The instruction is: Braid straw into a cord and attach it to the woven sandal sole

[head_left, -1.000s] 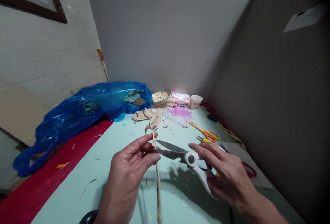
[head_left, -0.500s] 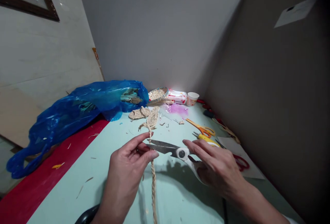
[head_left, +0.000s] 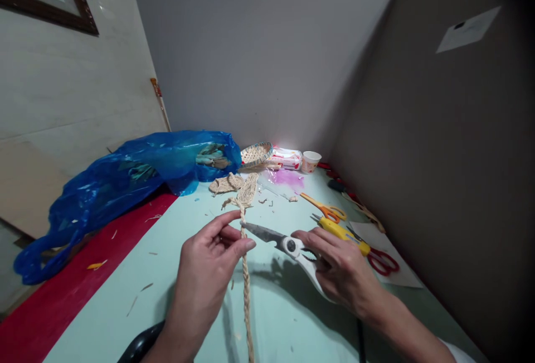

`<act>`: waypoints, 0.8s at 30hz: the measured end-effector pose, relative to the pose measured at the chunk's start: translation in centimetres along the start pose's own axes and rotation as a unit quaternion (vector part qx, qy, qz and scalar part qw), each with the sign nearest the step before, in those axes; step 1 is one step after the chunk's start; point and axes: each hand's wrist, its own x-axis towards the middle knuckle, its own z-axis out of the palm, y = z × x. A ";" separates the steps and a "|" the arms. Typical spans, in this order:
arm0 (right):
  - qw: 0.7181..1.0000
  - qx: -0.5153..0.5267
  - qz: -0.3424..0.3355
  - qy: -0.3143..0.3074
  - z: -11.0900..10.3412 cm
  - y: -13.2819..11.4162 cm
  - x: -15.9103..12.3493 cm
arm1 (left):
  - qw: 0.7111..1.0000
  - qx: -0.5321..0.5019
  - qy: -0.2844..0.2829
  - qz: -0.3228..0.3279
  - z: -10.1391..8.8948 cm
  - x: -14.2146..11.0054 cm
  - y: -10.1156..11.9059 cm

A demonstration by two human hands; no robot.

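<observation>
A pale braided cord runs from the bottom edge of the head view up through the fingers of my left hand, which pinches it between thumb and fingers. Past those fingers the cord joins a woven sole-shaped piece lying on the table. My right hand is wrapped round the white handles of a pair of scissors. The scissors' blades look closed, and their tip meets the cord just above my left thumb. Beside the woven piece lies a second one, like a small slipper.
A blue plastic bag of fibre bundles lies at the left. Orange scissors, a yellow-handled tool and red-handled scissors are on the right. A shallow basket and a paper cup stand at the back by the wall.
The scissors' blades were apart around the cord and are now together. My right hand has shifted slightly left; my left hand keeps its pinch on the cord.
</observation>
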 end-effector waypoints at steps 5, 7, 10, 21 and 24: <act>0.995 0.093 0.030 -0.011 0.1 0.0 0.4 | 0.986 -0.132 -0.086 -0.059 -0.6 0.0 -0.2; 0.992 0.119 0.048 -0.020 0.1 0.1 0.5 | 0.980 -0.161 -0.098 -0.066 -0.5 0.0 -0.2; 0.987 0.145 0.069 -0.027 0.0 0.0 0.6 | 0.978 -0.174 -0.099 -0.053 -0.3 -0.1 0.1; 0.985 0.161 0.065 -0.005 1.1 0.4 0.2 | 0.981 -0.115 -0.110 -0.114 -0.4 0.9 -0.3; 0.982 0.177 0.063 0.017 1.2 0.5 0.4 | 0.976 -0.130 -0.122 -0.125 0.0 0.8 0.2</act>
